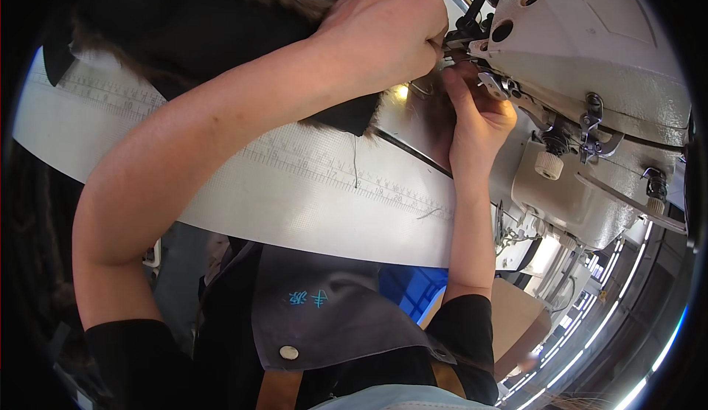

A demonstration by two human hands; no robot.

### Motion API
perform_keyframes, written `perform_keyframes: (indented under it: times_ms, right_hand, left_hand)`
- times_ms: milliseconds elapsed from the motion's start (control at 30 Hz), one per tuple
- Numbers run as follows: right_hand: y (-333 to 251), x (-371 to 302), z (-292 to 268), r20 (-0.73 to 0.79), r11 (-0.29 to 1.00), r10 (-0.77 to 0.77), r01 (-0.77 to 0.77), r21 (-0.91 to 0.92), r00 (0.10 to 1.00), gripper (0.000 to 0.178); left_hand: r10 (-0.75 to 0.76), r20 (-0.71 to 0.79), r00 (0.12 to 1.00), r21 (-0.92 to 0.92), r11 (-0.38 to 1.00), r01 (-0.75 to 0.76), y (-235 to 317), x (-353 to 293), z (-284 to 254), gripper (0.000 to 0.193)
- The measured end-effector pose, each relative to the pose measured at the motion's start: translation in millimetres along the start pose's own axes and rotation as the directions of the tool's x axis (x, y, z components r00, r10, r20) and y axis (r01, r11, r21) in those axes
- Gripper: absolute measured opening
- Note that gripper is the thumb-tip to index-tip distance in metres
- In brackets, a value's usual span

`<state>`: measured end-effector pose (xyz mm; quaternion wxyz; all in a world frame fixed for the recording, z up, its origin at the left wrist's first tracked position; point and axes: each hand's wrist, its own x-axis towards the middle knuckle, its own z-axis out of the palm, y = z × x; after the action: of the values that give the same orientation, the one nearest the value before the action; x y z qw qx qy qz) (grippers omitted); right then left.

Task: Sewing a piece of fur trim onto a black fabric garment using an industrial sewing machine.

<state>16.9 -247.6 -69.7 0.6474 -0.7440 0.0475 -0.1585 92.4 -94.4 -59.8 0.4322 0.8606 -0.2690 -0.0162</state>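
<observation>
A white sewing machine (582, 49) stands at the upper right, with its needle area close to both hands. My left hand (387, 34) is closed beside it, knuckles up; its fingertips are turned away, so what they grip is hidden. Just below and to the right, my right hand (479, 119) has its thumb raised and its fingers curled by the presser foot (493, 84). Anything between those fingers is too small to make out. Black fabric with brown fur edging (199, 34) lies under my left forearm and reaches toward the needle area. A small lamp (401, 92) glows between the hands.
The white table (295, 211) has ruler markings along it and a curved front edge near my body. A loose dark thread (355, 163) hangs from the fabric onto it. Below the table are a blue bin (409, 288) and my grey apron (324, 314).
</observation>
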Motion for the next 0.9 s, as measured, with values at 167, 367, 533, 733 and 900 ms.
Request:
perform_keyframes:
  times_ms: [167, 367, 533, 733, 900]
  right_hand:
    - [1.2, 3.3, 0.7, -0.007, 0.998, -0.014, 0.014, -0.063, 1.000, 0.016]
    - [2.2, 3.4, -0.2, 0.018, 0.993, -0.047, 0.049, -0.106, 0.999, 0.015]
    - [3.2, 3.3, 0.0, 0.028, 0.993, -0.065, 0.068, -0.101, 0.997, 0.015]
    - [2.1, 3.5, 0.5, 0.019, 0.990, -0.057, 0.059, -0.130, 0.998, 0.014]
    - [1.5, 3.8, 1.4, 0.016, 0.988, -0.055, 0.057, -0.141, 0.998, 0.013]
  left_hand:
    - [-0.008, -0.007, 1.000, -0.011, 1.000, 0.008, 0.8, 0.5, 1.6, 0.013]
    - [-0.018, 0.025, 1.000, -0.030, 0.999, 0.019, 1.5, 1.4, 3.2, 0.013]
    - [-0.010, 0.022, 1.000, -0.026, 1.000, 0.010, 1.6, 1.5, 4.5, 0.013]
    - [0.016, -0.008, 1.000, -0.001, 1.000, -0.016, 1.1, 1.0, 5.3, 0.014]
    - [0.025, -0.026, 0.999, 0.036, 0.999, -0.024, 0.7, 0.8, 8.2, 0.014]
